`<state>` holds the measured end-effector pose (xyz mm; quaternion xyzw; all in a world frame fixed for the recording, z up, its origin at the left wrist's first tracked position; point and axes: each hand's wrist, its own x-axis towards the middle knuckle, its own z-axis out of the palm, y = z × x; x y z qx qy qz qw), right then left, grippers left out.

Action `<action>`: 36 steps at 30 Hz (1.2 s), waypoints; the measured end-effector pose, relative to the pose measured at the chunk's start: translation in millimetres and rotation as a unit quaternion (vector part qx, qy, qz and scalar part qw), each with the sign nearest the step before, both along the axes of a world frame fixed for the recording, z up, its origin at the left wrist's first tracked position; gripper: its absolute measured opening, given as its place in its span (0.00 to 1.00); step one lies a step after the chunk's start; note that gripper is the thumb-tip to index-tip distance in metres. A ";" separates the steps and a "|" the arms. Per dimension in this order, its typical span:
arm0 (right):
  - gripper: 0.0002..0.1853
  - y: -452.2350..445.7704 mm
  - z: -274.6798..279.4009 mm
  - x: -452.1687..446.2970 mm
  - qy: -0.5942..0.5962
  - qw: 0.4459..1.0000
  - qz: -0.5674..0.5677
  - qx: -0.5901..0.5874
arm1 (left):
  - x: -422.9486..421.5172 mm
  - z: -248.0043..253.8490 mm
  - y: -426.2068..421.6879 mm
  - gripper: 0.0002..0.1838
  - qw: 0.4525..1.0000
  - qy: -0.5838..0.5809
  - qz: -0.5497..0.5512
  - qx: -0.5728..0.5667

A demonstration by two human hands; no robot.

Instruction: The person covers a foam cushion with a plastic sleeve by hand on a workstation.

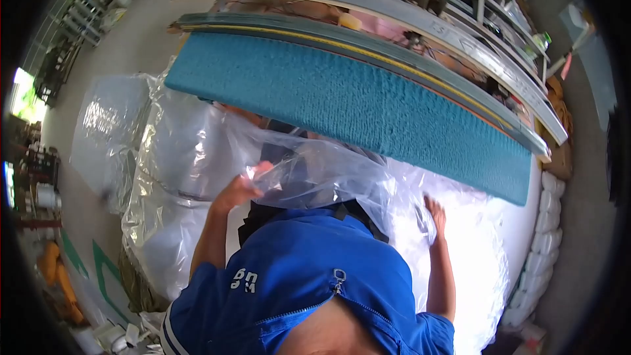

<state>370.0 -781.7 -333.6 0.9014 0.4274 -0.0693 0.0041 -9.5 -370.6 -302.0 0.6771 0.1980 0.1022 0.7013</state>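
A sheet of clear plastic film [328, 167] stretches across my lap, below the padded bench. My left hand [242, 188] is closed on its left part, fingers bent and slightly blurred. At the other side, my right hand [435, 215] grips the film near its right end, the folds hanging beside the fingers. Just beyond the film runs a long bench edge covered in blue ribbed cloth [348, 105]. More shiny plastic [177, 151] is spread out to the left and under my arms.
Behind the blue cloth lie a yellow measuring tape [342, 46] and long metal rails [394, 13]. Stacked white wrapped packs [545, 230] stand at the right. Tools and an orange object [59, 279] are at the far left on the grey floor [85, 217].
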 end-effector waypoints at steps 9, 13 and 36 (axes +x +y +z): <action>0.21 85.9 20.0 -42.5 0.546 0.799 -0.007 0.254 | 53.4 119.8 9.1 0.30 0.922 -0.238 0.241 -0.186; 0.16 41.3 153.8 21.1 0.312 0.705 0.053 0.634 | 12.2 175.5 96.6 0.20 0.878 -0.459 0.124 0.043; 0.29 297.6 171.5 -2.9 -0.033 0.931 0.122 0.342 | 100.9 143.7 102.5 0.13 0.893 -0.195 0.380 -0.139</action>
